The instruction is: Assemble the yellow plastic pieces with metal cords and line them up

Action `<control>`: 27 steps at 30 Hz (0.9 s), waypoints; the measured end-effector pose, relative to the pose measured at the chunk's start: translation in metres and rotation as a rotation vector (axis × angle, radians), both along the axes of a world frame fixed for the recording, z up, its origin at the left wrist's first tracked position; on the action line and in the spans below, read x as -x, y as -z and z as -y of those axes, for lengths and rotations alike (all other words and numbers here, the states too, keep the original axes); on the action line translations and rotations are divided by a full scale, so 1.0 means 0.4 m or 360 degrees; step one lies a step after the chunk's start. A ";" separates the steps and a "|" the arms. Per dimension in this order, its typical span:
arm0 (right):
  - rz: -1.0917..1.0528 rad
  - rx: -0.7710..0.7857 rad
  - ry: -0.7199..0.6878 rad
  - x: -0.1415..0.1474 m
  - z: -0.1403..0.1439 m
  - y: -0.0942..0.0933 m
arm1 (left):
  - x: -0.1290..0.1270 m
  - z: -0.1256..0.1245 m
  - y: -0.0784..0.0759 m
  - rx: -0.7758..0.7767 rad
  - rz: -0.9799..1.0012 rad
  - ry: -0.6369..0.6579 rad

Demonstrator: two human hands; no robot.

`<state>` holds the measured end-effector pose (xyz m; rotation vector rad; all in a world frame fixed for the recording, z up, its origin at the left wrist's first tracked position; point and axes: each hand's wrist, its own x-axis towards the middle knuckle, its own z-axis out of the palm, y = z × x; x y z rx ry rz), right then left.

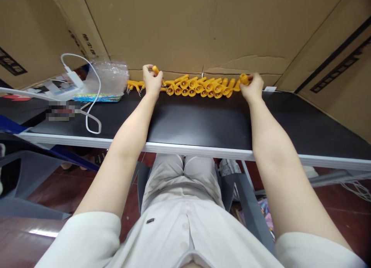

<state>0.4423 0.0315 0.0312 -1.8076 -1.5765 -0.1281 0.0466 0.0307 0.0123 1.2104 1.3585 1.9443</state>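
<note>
Our black surface (203,125) meets cardboard walls (179,28), a row of orange pieces (199,87) along them. At the row's ends, our left hand (152,82) pinches one orange piece (155,70), and our right hand (252,88) pinches another (243,79).

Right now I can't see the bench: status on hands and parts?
Left hand pinching one yellow part. Right hand gripping another yellow piece at row end. Row of yellow parts between. Nothing blocking.

Short white sleeves, buttoned shirt, beige trousers.
</note>
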 end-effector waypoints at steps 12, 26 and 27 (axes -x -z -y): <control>0.0477 0.0051 -0.0952 0.234 0.094 -0.061 | -0.090 0.055 -0.048 0.0284 0.0531 0.0374; 0.0308 0.0175 -0.1327 0.273 0.066 0.005 | -0.117 0.111 -0.073 0.0439 0.0729 0.0598; 0.0284 0.0192 -0.1316 0.273 0.068 0.004 | -0.116 0.110 -0.070 0.0466 0.0669 0.0642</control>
